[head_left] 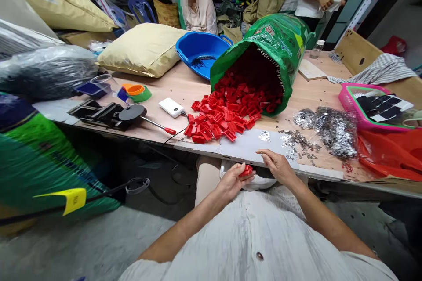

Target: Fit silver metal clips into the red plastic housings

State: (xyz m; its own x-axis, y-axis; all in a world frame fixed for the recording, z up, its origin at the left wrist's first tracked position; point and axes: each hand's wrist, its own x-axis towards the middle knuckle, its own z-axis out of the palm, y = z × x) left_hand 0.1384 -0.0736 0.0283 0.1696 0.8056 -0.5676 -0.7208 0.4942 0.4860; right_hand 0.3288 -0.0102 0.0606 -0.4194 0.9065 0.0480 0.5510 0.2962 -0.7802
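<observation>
My left hand (pixel 233 181) is closed around a small red plastic piece (pixel 246 170) above my lap, just below the table's front edge. My right hand (pixel 277 166) is a short way to the right, its thumb and index finger drawn together at the table edge; anything between them is too small to make out. Close in front lies a heap of red plastic pieces (pixel 220 118), spilling from a green woven sack (pixel 280 44) on its side. Small silvery metal pieces (pixel 296 140) are scattered on the table beyond my right hand. A white plastic bag (pixel 260 183) rests on my lap.
A black hand press (pixel 112 114) with a red-tipped lever and a white power bank (pixel 171 107) lie left of the heap. Behind are a blue basin (pixel 187 48) and stuffed sacks (pixel 141 48). A pink basket (pixel 346 101) stands right. Two people (pixel 201 11) are beyond the table.
</observation>
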